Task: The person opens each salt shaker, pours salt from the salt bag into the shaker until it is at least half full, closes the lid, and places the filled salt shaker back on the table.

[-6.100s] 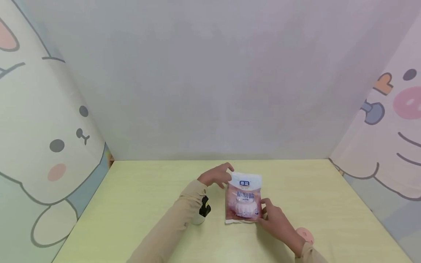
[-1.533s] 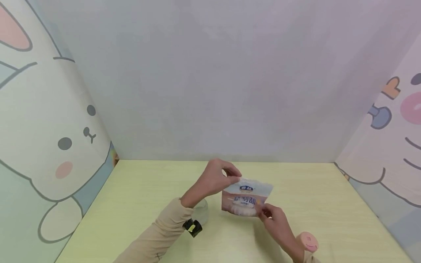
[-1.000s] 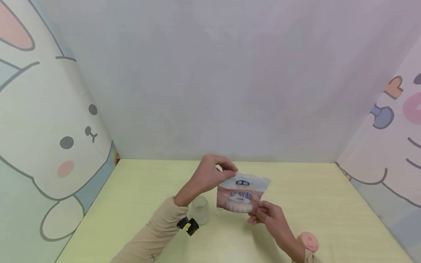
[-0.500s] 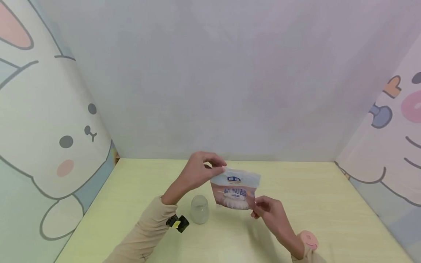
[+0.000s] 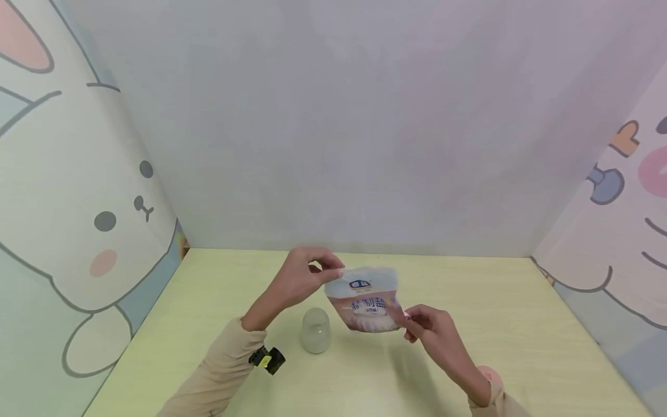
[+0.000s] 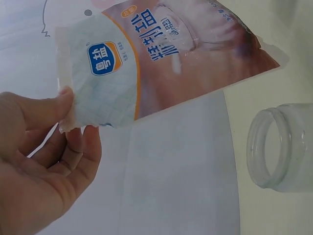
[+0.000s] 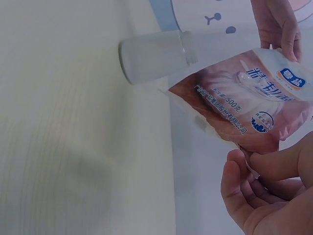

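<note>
A bag of salt [image 5: 367, 298], white at the top and reddish-brown below, hangs raised over the table between both hands. My left hand [image 5: 297, 279] pinches its top left corner between thumb and fingers, as the left wrist view also shows. At the lower right corner, my right hand [image 5: 436, 336] pinches the bag's edge; in the right wrist view the thumb [image 7: 276, 164] presses that corner against the fingers. Left of the bag, a clear glass jar [image 5: 315, 333] stands upright on the table, its uncovered mouth [image 6: 266, 149] showing in the left wrist view.
Partly hidden behind the right wrist lies a round pink object [image 5: 491, 375]. The pale yellow table [image 5: 234, 284] ends at a grey back wall [image 5: 333, 145]. Cartoon-printed panels [image 5: 68, 231] flank the sides.
Six seconds ago the salt bag lay on the table; both hands now hold it up. Over the last second and a half it moved left toward the jar, which the left arm no longer covers.
</note>
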Demonstrator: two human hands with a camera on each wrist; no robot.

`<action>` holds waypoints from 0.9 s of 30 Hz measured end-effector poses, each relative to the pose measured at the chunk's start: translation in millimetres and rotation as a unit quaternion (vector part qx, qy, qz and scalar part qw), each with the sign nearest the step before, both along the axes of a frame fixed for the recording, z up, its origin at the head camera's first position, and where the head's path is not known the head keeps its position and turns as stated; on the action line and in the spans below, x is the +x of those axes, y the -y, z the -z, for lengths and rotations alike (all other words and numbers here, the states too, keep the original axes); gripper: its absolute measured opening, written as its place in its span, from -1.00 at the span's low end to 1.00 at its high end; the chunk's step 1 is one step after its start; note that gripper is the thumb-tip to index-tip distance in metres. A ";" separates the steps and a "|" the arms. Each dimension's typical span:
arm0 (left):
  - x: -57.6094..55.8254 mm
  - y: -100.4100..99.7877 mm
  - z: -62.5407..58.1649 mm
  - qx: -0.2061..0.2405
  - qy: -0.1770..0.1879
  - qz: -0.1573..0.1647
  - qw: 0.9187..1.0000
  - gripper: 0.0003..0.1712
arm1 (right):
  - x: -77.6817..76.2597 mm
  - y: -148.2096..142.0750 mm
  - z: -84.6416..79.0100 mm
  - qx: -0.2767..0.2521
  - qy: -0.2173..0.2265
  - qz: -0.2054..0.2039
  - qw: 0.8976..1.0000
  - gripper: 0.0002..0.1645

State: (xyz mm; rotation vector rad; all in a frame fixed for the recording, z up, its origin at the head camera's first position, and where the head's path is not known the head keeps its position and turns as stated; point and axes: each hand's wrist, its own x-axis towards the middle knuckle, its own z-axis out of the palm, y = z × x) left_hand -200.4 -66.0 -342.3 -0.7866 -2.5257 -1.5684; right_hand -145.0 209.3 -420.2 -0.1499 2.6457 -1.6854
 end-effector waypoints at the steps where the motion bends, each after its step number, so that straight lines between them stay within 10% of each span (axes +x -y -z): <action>1: 0.3 1.1 0.9 -0.001 0.001 -0.002 1.000 -0.97 | -0.1 0.0 -0.5 0.002 0.001 0.000 1.000 -0.90; 27: 7.9 23.4 24.9 0.010 0.047 -0.012 0.999 -0.95 | -3.4 -0.3 -18.8 0.067 -0.043 -0.034 0.996 -0.91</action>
